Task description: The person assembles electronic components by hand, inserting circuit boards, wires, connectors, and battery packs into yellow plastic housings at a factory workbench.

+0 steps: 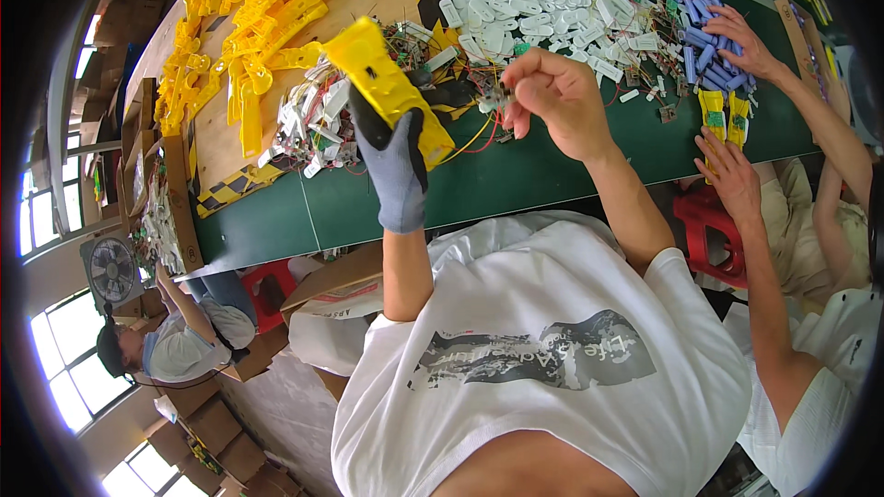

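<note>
My left hand, in a grey glove with black palm and fingers, is closed around a long yellow plastic housing held tilted above the table's front edge. To its right, my bare right hand pinches a small silvery electronic part with wires between thumb and fingers. A red wire and a yellow wire hang between that part and the housing; where they end inside the housing is hidden. Just behind my hands lies a heap of white wired modules, partly covered by the housing and glove.
Yellow housings are piled on a wooden board at the left. White plastic pieces and blue cylindrical cells cover the back right. A co-worker's hands handle yellow housings there. Another person works at far left.
</note>
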`<state>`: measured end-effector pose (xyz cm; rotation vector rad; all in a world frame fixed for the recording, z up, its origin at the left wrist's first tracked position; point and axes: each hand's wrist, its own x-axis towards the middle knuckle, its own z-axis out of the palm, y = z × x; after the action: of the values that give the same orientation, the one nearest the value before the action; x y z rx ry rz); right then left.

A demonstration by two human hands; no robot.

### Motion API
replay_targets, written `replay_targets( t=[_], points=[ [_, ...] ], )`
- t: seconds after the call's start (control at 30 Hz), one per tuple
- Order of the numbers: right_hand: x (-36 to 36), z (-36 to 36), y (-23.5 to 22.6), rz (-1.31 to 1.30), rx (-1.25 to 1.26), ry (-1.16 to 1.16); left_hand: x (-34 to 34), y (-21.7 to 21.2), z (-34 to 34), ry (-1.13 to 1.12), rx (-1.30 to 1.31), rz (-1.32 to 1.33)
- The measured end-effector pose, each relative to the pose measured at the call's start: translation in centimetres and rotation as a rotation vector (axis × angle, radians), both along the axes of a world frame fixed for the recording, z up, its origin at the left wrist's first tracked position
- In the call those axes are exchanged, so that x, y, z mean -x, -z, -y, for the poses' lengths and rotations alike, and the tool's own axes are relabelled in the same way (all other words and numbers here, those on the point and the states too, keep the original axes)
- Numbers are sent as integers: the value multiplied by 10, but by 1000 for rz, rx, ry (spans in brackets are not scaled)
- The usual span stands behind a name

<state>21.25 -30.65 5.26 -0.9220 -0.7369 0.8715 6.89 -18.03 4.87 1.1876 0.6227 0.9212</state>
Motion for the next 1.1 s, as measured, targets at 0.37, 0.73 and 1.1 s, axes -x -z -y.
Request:
replay_targets(
  t=[0.37,0.73,1.1],
  points=[
    [16,-43,30,737,228,445,-3,25,32,211,179,-82],
    [14,-41,33,1000,149,598,-7,38,34,224,116,-98],
    [13,-38,41,948,148,629,-9,40,40,235,138,-105]
  ],
)
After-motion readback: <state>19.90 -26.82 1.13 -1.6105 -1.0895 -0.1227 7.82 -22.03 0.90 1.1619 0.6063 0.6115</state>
